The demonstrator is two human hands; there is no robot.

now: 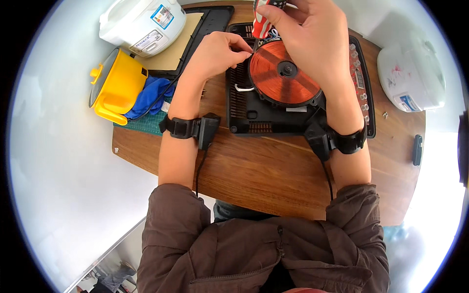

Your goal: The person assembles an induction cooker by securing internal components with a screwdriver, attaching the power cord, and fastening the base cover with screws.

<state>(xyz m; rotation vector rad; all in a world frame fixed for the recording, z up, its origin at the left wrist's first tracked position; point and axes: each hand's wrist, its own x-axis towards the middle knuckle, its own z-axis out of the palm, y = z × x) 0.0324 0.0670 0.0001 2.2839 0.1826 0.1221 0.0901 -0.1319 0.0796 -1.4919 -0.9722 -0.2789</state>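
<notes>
An opened induction cooker with a black base (273,128) lies on the wooden table, its round copper coil (273,63) showing. My right hand (317,36) grips a screwdriver (262,23) with a red, white and dark patterned handle, held upright above the coil's far left edge. Thumb and finger of my left hand (220,54) pinch together at the coil's left rim, close to the screwdriver's shaft; whatever they hold is too small to name. A white wire loop (244,88) sticks out below them. The right hand hides part of the coil and the cooker's far side.
On the left stand a white rice cooker (146,29) and a yellow pot (122,85), with a blue cloth (149,97) on a green mat (146,125). Behind lies a black-framed panel (215,17). To the right are another white appliance (408,73), small screws (385,115) and a dark small object (417,150).
</notes>
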